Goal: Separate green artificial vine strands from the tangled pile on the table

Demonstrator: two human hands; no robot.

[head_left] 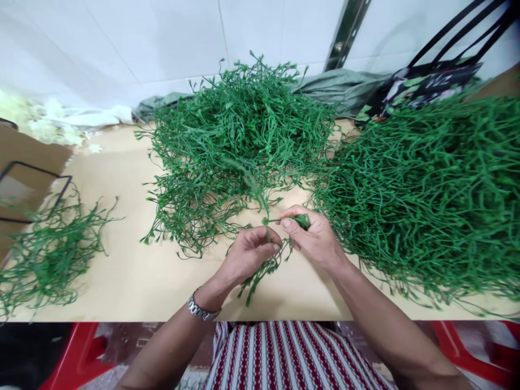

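A feathery green sprig [260, 196] rises between the hands above the near middle of the table [134, 281], its lower stem pinched by the left hand [251, 253], while the right hand [316, 235] pinches a thin stem [303, 220] pointing left at the sprig's joint. Beyond them lies a far heap [244, 122] of green stems, with a larger heap [434, 200] right and a small bunch [57, 265] left, near a cardboard box [34, 151].

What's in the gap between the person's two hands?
In the head view, a thin dark green stem bridges it, running from the right hand to a paler green sprig pinched in the left hand.
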